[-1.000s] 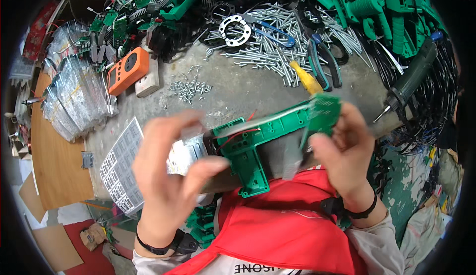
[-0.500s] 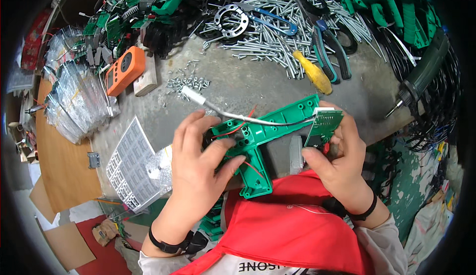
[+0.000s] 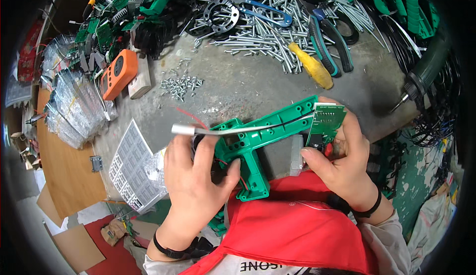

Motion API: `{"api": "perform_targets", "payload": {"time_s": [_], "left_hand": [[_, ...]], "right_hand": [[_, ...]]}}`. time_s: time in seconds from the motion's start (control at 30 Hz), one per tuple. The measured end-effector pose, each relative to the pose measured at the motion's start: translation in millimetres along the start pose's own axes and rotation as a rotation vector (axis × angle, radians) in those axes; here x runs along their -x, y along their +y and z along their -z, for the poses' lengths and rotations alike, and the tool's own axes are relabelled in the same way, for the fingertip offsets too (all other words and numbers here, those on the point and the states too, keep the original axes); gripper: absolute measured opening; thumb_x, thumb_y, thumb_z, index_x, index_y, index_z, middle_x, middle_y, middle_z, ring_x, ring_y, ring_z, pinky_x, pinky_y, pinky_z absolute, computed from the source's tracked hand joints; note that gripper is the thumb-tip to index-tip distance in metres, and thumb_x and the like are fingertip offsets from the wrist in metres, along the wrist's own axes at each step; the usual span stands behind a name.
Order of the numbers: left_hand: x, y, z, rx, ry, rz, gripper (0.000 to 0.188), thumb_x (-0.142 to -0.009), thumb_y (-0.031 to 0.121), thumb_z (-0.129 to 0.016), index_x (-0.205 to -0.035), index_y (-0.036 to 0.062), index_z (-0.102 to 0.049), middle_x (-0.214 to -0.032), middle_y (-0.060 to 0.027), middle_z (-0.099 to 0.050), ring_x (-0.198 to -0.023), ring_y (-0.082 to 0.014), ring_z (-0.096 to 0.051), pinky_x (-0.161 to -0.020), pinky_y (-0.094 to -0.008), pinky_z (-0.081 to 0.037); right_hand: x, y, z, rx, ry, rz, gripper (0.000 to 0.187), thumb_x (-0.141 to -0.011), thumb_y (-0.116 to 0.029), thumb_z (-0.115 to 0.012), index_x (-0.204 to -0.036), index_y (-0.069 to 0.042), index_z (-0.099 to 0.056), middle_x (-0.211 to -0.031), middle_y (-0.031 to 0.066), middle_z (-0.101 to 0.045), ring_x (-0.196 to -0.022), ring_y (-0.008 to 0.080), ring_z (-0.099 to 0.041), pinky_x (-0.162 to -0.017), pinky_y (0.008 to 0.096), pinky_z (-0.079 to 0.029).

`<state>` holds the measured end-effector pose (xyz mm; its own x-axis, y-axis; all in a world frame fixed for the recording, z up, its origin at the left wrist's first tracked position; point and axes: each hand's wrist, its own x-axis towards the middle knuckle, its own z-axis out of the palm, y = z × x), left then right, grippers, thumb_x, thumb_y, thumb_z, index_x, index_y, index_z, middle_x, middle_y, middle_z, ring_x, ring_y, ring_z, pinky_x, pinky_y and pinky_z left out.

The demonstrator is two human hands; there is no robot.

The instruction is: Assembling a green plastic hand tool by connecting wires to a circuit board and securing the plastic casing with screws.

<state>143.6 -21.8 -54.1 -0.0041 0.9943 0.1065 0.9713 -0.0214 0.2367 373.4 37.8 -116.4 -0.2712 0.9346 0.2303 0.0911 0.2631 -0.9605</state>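
A green T-shaped plastic housing half (image 3: 270, 135) lies open side up between my hands. My left hand (image 3: 194, 178) is curled round its left end, thumb by the stem, with a dark part between the fingers that I cannot make out. My right hand (image 3: 342, 163) pinches a green circuit board (image 3: 327, 122) between thumb and fingers at the housing's right end. A finned metal heat sink (image 3: 296, 158) hangs beside the board. From the board a cable runs left over the housing to a white connector (image 3: 183, 130) above my left fingers. Red wires (image 3: 192, 116) show near those fingers.
Small screws (image 3: 181, 86) lie in a pile beyond my left hand. Farther off are long screws (image 3: 263, 32), a yellow-handled tool (image 3: 311, 66), pliers (image 3: 329, 44) and an orange meter (image 3: 119, 74). An electric screwdriver (image 3: 421, 74) hangs at right; a printed sheet (image 3: 134, 163) lies left.
The white connector has swung down and nearer to my left hand. My left fingers have shifted at the housing's left end, and a red wire now sticks up beyond them. The board stays in my right hand.
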Motion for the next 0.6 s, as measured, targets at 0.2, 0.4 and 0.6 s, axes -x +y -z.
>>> {"api": "perform_targets", "payload": {"time_s": [0.2,0.4,0.6], "left_hand": [[-6,-7,-7,0.055,0.041,0.013,0.054,-0.063,0.010,-0.075,-0.112,0.0009,-0.056,-0.106,-0.0182,-0.054,-0.098,-0.0382,-0.057,-0.085,-0.0435,-0.046],[-7,-11,-2,0.077,-0.012,0.115,0.055,-0.064,0.014,-0.076,-0.115,0.0006,-0.057,-0.113,-0.0172,-0.056,-0.108,-0.0346,-0.054,-0.091,-0.0412,-0.043],[-14,9,58,-0.025,0.348,-0.267,0.046,-0.078,0.021,-0.074,-0.117,-0.0012,-0.063,-0.112,-0.0195,-0.060,-0.105,-0.0374,-0.058,-0.094,-0.0452,-0.045]], "right_hand": [[-2,1,4,0.041,-0.044,-0.026,0.066,-0.082,-0.014,-0.078,-0.136,0.004,-0.045,-0.099,0.0089,-0.070,-0.075,0.0085,-0.065,-0.062,0.0211,-0.050],[-7,4,0,-0.068,0.047,0.096,0.067,-0.083,-0.011,-0.075,-0.140,0.004,-0.042,-0.094,0.0076,-0.070,-0.066,0.0067,-0.060,-0.058,0.0209,-0.047],[-12,-17,8,0.019,-0.067,0.083,0.069,-0.081,-0.009,-0.076,-0.140,0.002,-0.044,-0.088,0.0085,-0.068,-0.063,0.0077,-0.060,-0.055,0.0236,-0.047]]}}
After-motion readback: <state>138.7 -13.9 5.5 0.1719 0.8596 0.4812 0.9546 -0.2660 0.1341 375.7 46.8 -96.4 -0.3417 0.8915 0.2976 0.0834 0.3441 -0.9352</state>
